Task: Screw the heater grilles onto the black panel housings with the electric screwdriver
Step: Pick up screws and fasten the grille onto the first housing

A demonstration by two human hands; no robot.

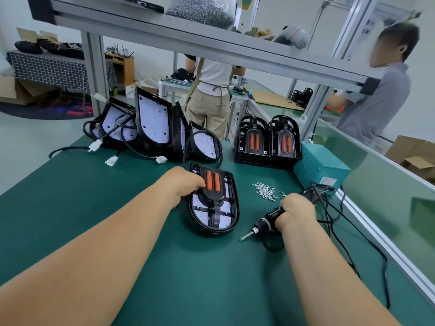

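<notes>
L hand [184,184] fingers curled on black heater grille w/ orange bars [213,184], sat in black rounded plastic panel housing [233,208] on green bench mat [211,278]. R hand [295,210] clamped round black electric screwdriver [264,224], bit clear of housing. Teal metal power box [315,165] behind (label unreadable).

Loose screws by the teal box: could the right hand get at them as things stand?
Probably yes: only bare mat separates the screws from the right hand, though it grips the electric screwdriver.

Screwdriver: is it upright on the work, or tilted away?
Tilted away. The right hand grips the screwdriver beside the housing, tip slanting down toward the mat.
</notes>
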